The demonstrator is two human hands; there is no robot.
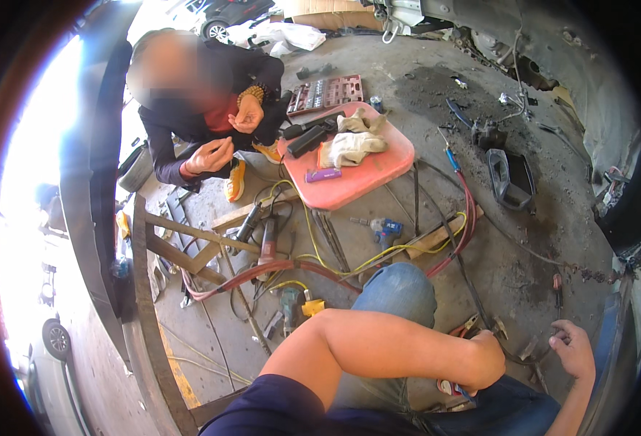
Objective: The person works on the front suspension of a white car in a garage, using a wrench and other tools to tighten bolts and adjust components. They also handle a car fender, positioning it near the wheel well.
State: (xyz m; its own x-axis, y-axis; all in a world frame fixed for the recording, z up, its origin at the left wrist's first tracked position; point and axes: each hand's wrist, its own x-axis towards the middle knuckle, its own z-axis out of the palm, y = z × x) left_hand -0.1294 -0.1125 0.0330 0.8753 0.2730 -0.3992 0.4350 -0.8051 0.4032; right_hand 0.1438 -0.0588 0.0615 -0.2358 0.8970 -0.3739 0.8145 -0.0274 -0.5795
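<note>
My left arm reaches across my bent knees, and my left hand (pixel 484 359) is curled into a loose fist low in the view. Its fingers face away from me, so I cannot tell what lies in them. A red and blue object (pixel 452 388) shows just under it. Beside the fist are red-handled pliers (pixel 466 326) and a metal clamp or plier jaw (pixel 499 328). Further right, my right hand (pixel 574 349) has its fingers bent and thumb near the index finger; whether it pinches something small is unclear. A red-handled screwdriver (pixel 557 289) lies beyond it on the concrete.
A red stool (pixel 353 182) bears work gloves (pixel 350 150), a black case and a purple box. Past it lies an open socket set (pixel 326 95). A co-worker (pixel 206 103) crouches opposite. Cordless driver (pixel 386 231), angle grinder (pixel 268 240), red hoses (pixel 277 267) and a metal frame (pixel 149 305) surround me.
</note>
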